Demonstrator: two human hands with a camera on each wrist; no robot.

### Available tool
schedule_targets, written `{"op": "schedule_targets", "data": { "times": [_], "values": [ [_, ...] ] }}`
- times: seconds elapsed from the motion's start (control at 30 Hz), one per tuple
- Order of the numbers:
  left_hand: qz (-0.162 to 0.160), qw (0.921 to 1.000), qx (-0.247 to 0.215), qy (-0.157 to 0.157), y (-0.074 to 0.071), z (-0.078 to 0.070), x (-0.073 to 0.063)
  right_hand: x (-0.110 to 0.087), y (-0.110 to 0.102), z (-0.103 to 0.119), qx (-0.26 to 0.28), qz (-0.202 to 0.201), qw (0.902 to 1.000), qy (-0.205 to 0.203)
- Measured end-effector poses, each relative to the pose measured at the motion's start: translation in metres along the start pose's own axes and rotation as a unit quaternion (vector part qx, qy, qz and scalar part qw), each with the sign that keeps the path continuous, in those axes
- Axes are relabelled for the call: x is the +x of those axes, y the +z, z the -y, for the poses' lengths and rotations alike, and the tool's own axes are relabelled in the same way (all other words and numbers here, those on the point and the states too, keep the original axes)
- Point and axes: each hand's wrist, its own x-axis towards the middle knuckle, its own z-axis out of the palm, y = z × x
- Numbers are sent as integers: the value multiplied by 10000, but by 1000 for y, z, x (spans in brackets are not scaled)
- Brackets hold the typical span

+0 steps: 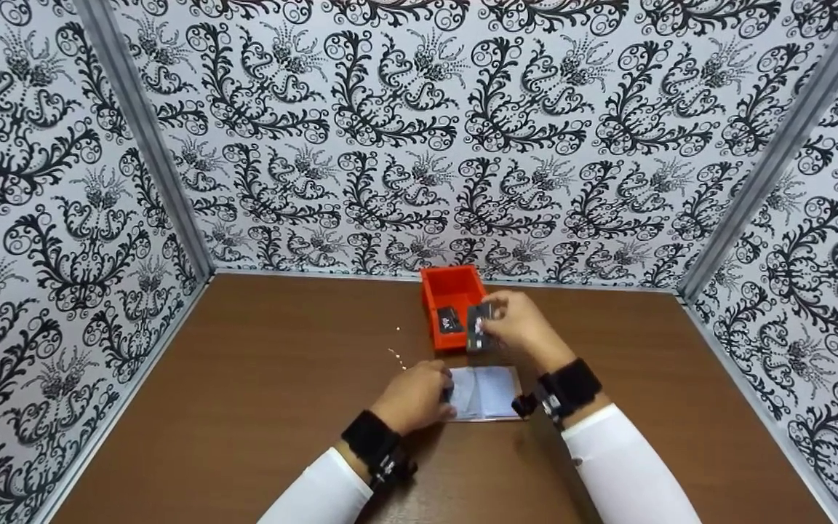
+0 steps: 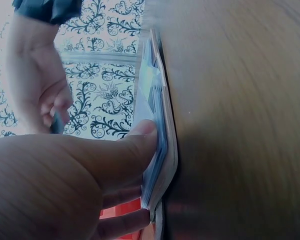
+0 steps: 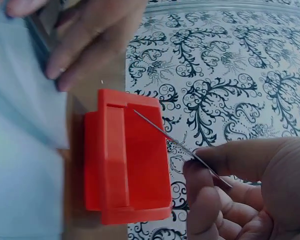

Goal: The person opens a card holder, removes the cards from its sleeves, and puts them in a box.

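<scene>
In my right hand [image 1: 524,327], thumb and fingers pinch a card [image 1: 476,333] near one end, held up at the bin [image 1: 455,275]. I judge it light, thin and rather stiff, smooth enough to slip, best taken by its edges. My left hand [image 1: 415,397] grips the open holder [image 2: 169,155], thumb on its pages [image 1: 497,391], which look soft and slick. Another card [image 1: 450,320] lies inside the bin.
</scene>
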Motion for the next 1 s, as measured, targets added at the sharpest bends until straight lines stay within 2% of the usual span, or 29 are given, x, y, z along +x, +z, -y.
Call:
{"op": "schedule_targets", "data": {
  "times": [0.2, 0.43, 0.7, 1.0],
  "values": [
    [-39, 10000, 52, 61, -1, 0, -1, 26, 7, 17, -642, -603, 9946, -544],
    [27, 10000, -23, 12, -1, -2, 1, 48, 24, 19, -1329, -1144, 9799, -951],
    [74, 9999, -73, -91, 0, -2, 1, 64, 41, 15, -1699, -1005, 9754, -984],
    [-71, 9999, -83, -61, -2, -1, -1, 78, 58, 10, -2425, -893, 9599, -1083]
  ]
}}
